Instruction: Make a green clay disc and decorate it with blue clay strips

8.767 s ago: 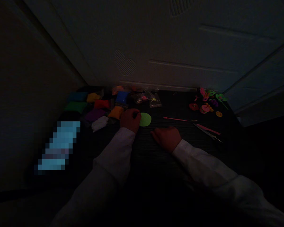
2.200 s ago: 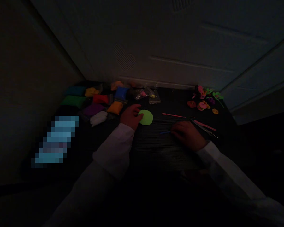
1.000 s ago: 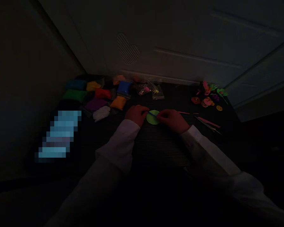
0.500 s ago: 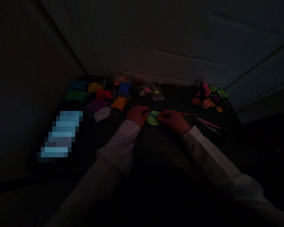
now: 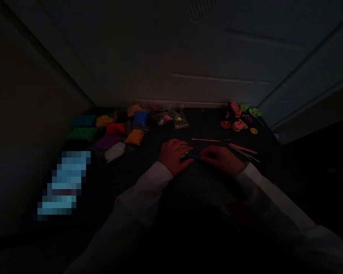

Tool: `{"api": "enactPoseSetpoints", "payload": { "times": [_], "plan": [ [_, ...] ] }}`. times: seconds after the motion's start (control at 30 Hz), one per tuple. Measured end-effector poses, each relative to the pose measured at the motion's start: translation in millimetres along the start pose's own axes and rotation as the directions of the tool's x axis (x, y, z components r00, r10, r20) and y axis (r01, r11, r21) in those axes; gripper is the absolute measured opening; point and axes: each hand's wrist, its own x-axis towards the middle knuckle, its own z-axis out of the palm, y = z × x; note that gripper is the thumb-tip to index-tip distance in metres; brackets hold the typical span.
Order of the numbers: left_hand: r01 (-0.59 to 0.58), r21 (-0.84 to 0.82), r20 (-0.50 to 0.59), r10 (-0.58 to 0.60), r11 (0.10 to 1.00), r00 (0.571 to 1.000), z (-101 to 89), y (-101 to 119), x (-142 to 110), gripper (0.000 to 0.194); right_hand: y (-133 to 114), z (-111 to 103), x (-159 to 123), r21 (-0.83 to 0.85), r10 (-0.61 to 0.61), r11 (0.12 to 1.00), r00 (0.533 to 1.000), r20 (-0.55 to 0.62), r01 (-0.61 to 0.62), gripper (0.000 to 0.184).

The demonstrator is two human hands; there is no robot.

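My left hand (image 5: 175,155) lies with its fingers spread over a flat green disc (image 5: 184,149), most of which it hides. Between the thumb and fingertips of my right hand (image 5: 221,159) is a thin blue stick (image 5: 193,155), pointing left toward the disc. The stick's far end is close to my left fingers; whether it touches the disc I cannot tell. Just beyond my hands lies a slim pink tool (image 5: 205,140). Scissors (image 5: 241,151) and a pink strip (image 5: 244,148) rest past my right hand.
Bags of coloured clay, such as a blue bag (image 5: 141,118), an orange bag (image 5: 135,137) and a white bag (image 5: 114,152), cover the left back of the dark table (image 5: 148,171). Small clay flowers (image 5: 238,125) stand at the back right. A bright blurred panel (image 5: 65,179) is at left.
My left hand has let go of the blue stick and spread over the green disc. The stick has shifted right in my right hand. The whole view has turned slightly.
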Motion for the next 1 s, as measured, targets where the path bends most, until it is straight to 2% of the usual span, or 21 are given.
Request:
{"api": "enactPoseSetpoints", "payload": {
  "times": [0.17, 0.27, 0.37, 0.43, 0.5, 0.53, 0.63, 0.7, 0.8, 0.87, 0.93, 0.97, 1.0],
  "plan": [
    [-0.074, 0.028, 0.064, 0.072, 0.997, 0.995, 12.0, 17.0, 0.9, 0.019, -6.3, 8.0, -10.5, -0.155, -0.16, 0.976, 0.987, -0.019, 0.156, 0.016],
    [-0.071, 0.046, 0.057, 0.068, 0.996, 0.996, 14.1, 20.4, 0.3, 0.018, 0.3, 4.9, -16.2, -0.231, -0.174, 0.961, 0.981, -0.086, 0.15, 0.019],
    [-0.045, 0.082, 0.038, 0.042, 0.996, 0.998, 15.3, 22.7, -0.9, 0.021, 27.7, -13.4, -26.7, -0.321, -0.131, 0.946, 0.964, -0.231, 0.051, 0.022],
    [-0.028, 0.105, 0.031, 0.025, 0.994, 0.999, 16.9, 25.7, -1.5, 0.022, 54.1, -31.4, -35.7, -0.402, -0.07, 0.911, 0.924, -0.375, -0.095, 0.025],
    [-0.009, 0.129, 0.025, 0.006, 0.992, 1.0, 18.8, 30.0, -1.8, 0.022, 79.1, -48.5, -43.7, -0.447, 0.032, 0.856, 0.89, -0.455, -0.259, 0.03],
    [0.0, 0.142, 0.022, -0.003, 0.99, 1.0, 19.8, 32.2, -1.9, 0.022, 89.0, -55.3, -46.7, -0.457, 0.086, 0.838, 0.899, -0.43, -0.298, 0.033],
    [0.013, 0.184, 0.02, -0.017, 0.983, 1.0, 21.3, 37.7, -2.4, 0.023, 104.4, -67.9, -49.2, -0.441, 0.163, 0.843, 0.927, -0.338, -0.309, 0.04],
    [0.013, 0.199, 0.03, -0.019, 0.98, 0.999, 21.1, 39.8, -2.7, 0.023, 104.6, -72.2, -46.8, -0.443, 0.203, 0.834, 0.93, -0.308, -0.329, 0.043],
    [0.022, 0.209, 0.033, -0.03, 0.978, 0.999, 20.7, 41.8, -2.0, 0.024, 96.2, -77.5, -43.3, -0.463, 0.293, 0.785, 0.905, -0.309, -0.412, 0.043],
    [0.024, 0.213, 0.029, -0.031, 0.977, 0.999, 21.5, 43.3, -0.4, 0.024, 84.6, -77.7, -44.4, -0.468, 0.306, 0.751, 0.874, -0.377, -0.465, 0.04],
    [0.033, 0.21, 0.03, -0.04, 0.977, 0.999, 23.4, 45.1, 2.2, 0.023, 67.2, -70.1, -48.4, -0.445, 0.268, 0.738, 0.826, -0.496, -0.507, 0.038],
    [0.041, 0.207, 0.033, -0.049, 0.978, 0.998, 24.5, 46.1, 3.7, 0.022, 56.5, -62.4, -50.9, -0.419, 0.254, 0.747, 0.805, -0.537, -0.516, 0.036],
    [0.052, 0.203, 0.035, -0.06, 0.978, 0.998, 25.6, 47.1, 5.1, 0.02, 45.2, -52.1, -53.2, -0.379, 0.242, 0.782, 0.803, -0.545, -0.494, 0.033]
  ]
}}
